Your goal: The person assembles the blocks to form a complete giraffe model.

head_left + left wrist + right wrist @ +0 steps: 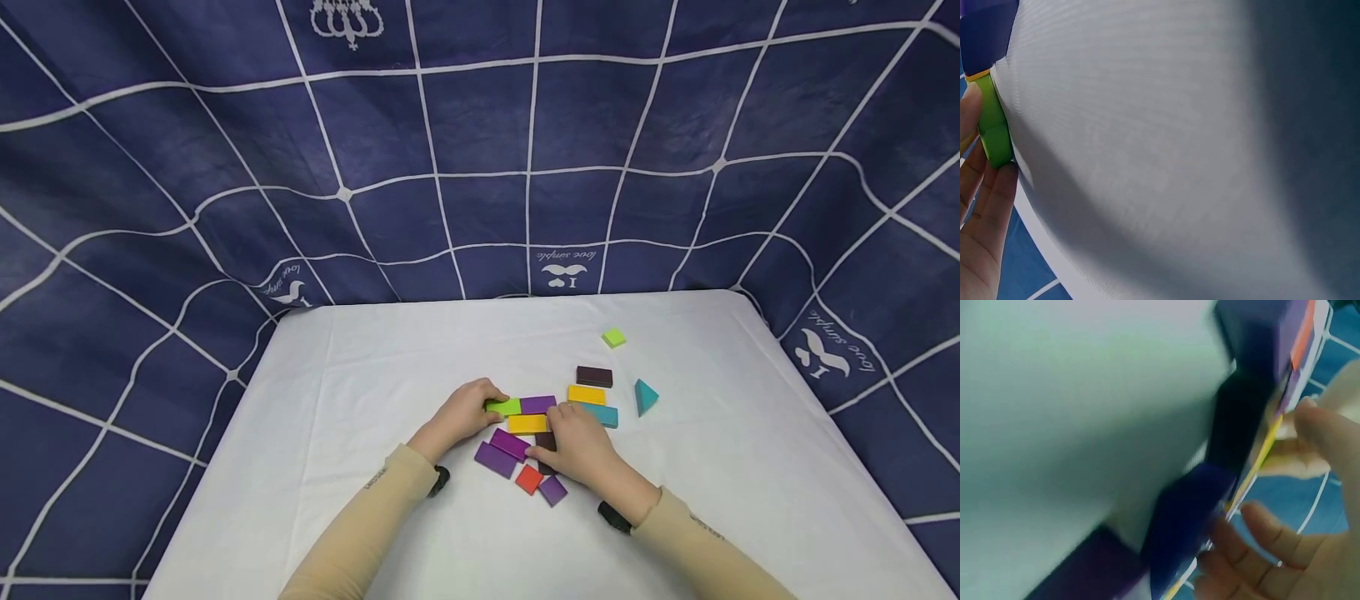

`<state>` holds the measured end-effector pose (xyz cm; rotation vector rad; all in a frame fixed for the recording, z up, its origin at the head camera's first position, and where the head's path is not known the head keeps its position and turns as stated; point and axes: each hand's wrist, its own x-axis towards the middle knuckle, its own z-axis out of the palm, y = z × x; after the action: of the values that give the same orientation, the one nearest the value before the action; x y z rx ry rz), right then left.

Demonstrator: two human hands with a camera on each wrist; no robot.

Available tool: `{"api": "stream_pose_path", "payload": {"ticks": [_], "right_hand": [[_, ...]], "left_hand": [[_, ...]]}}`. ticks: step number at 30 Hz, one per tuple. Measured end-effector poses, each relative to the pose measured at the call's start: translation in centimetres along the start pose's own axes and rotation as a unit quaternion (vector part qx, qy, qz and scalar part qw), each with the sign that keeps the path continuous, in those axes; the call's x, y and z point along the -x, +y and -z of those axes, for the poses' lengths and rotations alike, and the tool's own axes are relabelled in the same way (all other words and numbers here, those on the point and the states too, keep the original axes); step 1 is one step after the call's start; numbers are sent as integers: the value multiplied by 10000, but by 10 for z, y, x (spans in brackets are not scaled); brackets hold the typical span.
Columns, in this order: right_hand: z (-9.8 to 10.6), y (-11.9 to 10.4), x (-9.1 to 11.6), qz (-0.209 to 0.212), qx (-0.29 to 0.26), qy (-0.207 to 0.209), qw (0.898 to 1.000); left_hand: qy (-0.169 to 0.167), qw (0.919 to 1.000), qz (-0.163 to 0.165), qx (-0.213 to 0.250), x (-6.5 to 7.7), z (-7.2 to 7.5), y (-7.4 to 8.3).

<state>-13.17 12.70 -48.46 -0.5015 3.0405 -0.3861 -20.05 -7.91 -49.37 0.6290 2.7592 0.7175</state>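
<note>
My left hand (467, 410) pinches a green block (992, 115) between thumb and fingers, at the left end of a short row. A purple block (537, 405) adjoins its right end, and a yellow block (528, 424) lies just below them. Over a dark brown block (545, 440) hovers or rests my right hand (579, 443), partly hiding it. Its thumb and fingers stand spread apart in the right wrist view; whether they touch a block there I cannot tell. Near its thumb lie a magenta block (510, 444) and a longer purple block (495, 459).
Close to the wearer are a red block (528, 479) and a small purple block (553, 491). Right of the row lie a second yellow block (586, 394), a teal block (602, 415), another dark block (594, 377), a teal triangle (646, 397) and a small lime block (613, 337).
</note>
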Motion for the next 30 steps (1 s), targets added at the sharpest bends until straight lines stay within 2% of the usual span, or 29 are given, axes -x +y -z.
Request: {"api": "stream_pose_path", "payload": {"ticks": [4, 8, 11, 14, 18, 23, 30], "right_hand": [[-2, -5, 8, -494, -52, -370, 9981], [4, -2, 14, -1050, -149, -744, 9916], [10, 4, 15, -1202, -172, -815, 9893], [12, 12, 13, -1069, 10, -613, 9924], [11, 20, 9, -659, 245, -144, 9974], [8, 24, 4, -231, -100, 158, 9996], [3, 27, -1, 132, -425, 404, 9982]], "left_hand": [[-8, 10000, -27, 0, 1, -2, -1], [-26, 10000, -69, -12, 0, -3, -1], [-4, 10000, -82, 6, 0, -2, -2], [34, 10000, -84, 24, 0, -2, -2], [49, 9999, -97, 23, 1, -3, -3], [19, 10000, -50, 28, 2, -4, -2], [-43, 9999, 70, 122, 0, 0, -2]]}}
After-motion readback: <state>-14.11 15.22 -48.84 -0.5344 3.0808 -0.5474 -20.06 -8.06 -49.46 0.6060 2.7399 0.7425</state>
